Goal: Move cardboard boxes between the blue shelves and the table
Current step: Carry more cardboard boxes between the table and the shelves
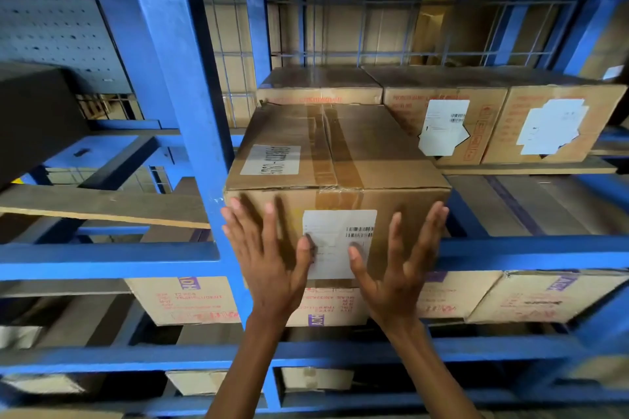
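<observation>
In the head view, one taped cardboard box (337,187) is seen at the front of a blue shelf (531,250), its front face overhanging the shelf's front rail. Two hands are laid flat on that face: the left hand (269,258) near the box's left edge, the right hand (401,265) near its right edge, with the white barcode label (338,241) between them. The fingers of both hands are spread and unclenched, pressed against the cardboard without gripping anything. The blue upright post (190,133) stands just beside the box's left side, leaving almost no gap. Behind the box three more cartons are counted, one directly behind and two to its right, each of the two bearing a torn white label. To the right of the box, open shelf boards are seen. Below the box, at least four printed cartons sit on the lower level.
</observation>
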`<state>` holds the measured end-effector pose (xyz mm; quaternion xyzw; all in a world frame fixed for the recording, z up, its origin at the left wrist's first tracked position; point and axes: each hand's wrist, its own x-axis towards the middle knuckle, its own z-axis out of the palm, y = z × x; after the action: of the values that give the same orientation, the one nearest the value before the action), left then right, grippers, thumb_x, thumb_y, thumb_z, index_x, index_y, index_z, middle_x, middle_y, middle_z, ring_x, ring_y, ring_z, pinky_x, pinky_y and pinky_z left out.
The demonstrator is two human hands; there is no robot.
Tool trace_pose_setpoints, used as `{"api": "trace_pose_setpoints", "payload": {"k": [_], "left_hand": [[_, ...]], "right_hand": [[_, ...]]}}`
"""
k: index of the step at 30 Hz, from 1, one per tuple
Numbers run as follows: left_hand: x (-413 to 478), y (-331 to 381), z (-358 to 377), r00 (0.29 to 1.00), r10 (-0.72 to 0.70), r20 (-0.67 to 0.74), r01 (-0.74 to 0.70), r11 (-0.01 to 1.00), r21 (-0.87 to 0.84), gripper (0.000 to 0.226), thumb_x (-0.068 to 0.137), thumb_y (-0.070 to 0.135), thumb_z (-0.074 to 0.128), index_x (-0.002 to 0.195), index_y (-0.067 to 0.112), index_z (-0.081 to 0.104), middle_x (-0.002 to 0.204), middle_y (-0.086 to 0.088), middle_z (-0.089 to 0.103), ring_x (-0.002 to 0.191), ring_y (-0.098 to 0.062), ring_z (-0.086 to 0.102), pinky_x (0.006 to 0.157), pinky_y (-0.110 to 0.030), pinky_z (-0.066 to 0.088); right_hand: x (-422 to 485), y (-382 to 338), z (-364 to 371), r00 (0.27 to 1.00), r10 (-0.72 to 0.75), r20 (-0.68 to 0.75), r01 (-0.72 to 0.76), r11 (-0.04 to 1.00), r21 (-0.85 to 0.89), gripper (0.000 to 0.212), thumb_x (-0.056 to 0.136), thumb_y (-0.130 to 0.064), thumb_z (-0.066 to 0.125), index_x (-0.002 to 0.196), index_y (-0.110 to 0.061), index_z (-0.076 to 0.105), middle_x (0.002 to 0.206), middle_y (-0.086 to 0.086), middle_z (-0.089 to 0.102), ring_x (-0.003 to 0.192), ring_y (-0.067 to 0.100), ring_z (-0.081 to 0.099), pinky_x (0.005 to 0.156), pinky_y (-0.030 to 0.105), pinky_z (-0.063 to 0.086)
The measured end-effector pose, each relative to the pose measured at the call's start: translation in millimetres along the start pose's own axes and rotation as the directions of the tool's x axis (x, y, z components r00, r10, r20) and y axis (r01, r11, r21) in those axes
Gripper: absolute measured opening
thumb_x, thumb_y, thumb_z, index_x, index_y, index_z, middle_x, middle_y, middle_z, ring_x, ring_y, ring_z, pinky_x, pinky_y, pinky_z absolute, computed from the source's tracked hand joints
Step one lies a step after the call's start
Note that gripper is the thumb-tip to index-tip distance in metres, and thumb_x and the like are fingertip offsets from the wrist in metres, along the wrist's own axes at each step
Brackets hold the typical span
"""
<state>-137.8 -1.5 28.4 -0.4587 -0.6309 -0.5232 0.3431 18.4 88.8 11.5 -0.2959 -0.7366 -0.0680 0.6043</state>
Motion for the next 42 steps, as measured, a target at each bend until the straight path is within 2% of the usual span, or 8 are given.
{"api": "trace_pose_setpoints", "payload": {"k": [5,14,22,27,30,36,38,42], "left_hand": [[-9.3,-3.9,20.6,0.996,0.082,0.039,-0.087,0.985,0.146,0.065,0.106,0.047,0.034,0.164,0.035,0.009,0.172,-0.004,-0.012,0.160,-0.028,-0.007,0.128,-0.049,0.000],[-15.7,-29.3,49.5,0.981,0.175,-0.078,-0.151,0.957,0.249,0.065,0.103,0.048,0.032,0.164,0.029,0.020,0.173,-0.010,0.004,0.159,-0.032,0.008,0.128,-0.052,0.009],[-9.5,-27.9,47.5,0.984,0.172,-0.036,-0.158,0.956,0.246,0.067,0.102,0.046,0.034,0.164,0.028,0.017,0.173,-0.009,0.002,0.160,-0.031,0.006,0.128,-0.051,0.007],[-16.3,-14.7,25.9,0.991,0.105,0.088,-0.115,0.987,0.115,0.072,0.101,0.041,0.045,0.165,0.028,0.013,0.173,-0.008,-0.005,0.160,-0.032,0.000,0.128,-0.052,0.004],[-42.7,-8.9,6.7,0.969,0.076,0.236,-0.076,0.997,-0.013,0.073,0.098,0.030,0.057,0.163,0.020,0.025,0.172,-0.013,-0.003,0.159,-0.038,0.002,0.128,-0.050,0.006],[-123.7,25.2,-30.1,0.835,0.066,0.546,0.118,0.948,-0.295,0.070,0.089,0.010,0.064,0.154,0.002,0.040,0.167,-0.021,0.023,0.158,-0.037,0.015,0.122,-0.061,0.025],[-150.1,43.5,-39.3,0.739,0.088,0.668,0.220,0.906,-0.362,0.068,0.093,0.015,0.061,0.156,0.003,0.038,0.169,-0.015,0.023,0.159,-0.032,0.014,0.123,-0.059,0.024],[-194.7,87.8,-43.7,0.498,0.299,0.814,0.254,0.847,-0.467,0.067,0.096,0.022,0.059,0.157,0.007,0.036,0.168,-0.014,0.022,0.157,-0.035,0.017,0.124,-0.059,0.022]], "right_hand": [[4.1,-11.0,24.1,0.999,-0.043,-0.010,0.042,0.998,-0.056,0.063,0.109,-0.048,0.043,0.163,-0.022,0.025,0.174,0.006,-0.011,0.161,0.031,-0.006,0.129,0.053,0.000],[0.0,7.8,55.0,0.992,-0.103,-0.075,0.088,0.980,-0.180,0.067,0.108,-0.050,0.035,0.167,-0.030,0.012,0.175,0.008,-0.006,0.161,0.031,-0.002,0.130,0.050,0.002],[5.2,7.3,56.4,0.994,-0.078,-0.073,0.063,0.980,-0.191,0.067,0.107,-0.050,0.032,0.167,-0.030,0.012,0.175,0.005,-0.005,0.162,0.030,-0.001,0.130,0.050,0.005],[-2.4,0.7,28.0,0.998,-0.022,0.065,0.031,0.990,-0.140,0.065,0.108,-0.043,0.038,0.167,-0.028,0.015,0.175,0.008,-0.004,0.162,0.033,0.001,0.129,0.053,0.006],[-31.6,0.8,-2.1,0.970,0.067,0.233,-0.060,0.997,-0.037,0.060,0.107,-0.030,0.045,0.164,-0.018,0.029,0.175,0.015,0.005,0.161,0.038,0.006,0.128,0.058,0.014],[-122.5,-19.0,-72.1,0.763,0.484,0.429,-0.428,0.875,-0.226,0.055,0.108,-0.028,0.047,0.159,-0.008,0.040,0.171,0.009,0.021,0.160,0.027,0.018,0.127,0.053,0.023],[-150.7,-25.3,-98.0,0.666,0.629,0.401,-0.524,0.777,-0.349,0.054,0.108,-0.025,0.053,0.158,-0.010,0.039,0.169,0.006,0.020,0.159,0.028,0.018,0.127,0.056,0.020],[-198.1,-33.4,-167.7,0.506,0.807,0.305,-0.562,0.577,-0.593,0.058,0.110,-0.034,0.046,0.163,-0.021,0.027,0.172,0.001,0.010,0.161,0.021,0.004,0.130,0.042,0.003]]}}
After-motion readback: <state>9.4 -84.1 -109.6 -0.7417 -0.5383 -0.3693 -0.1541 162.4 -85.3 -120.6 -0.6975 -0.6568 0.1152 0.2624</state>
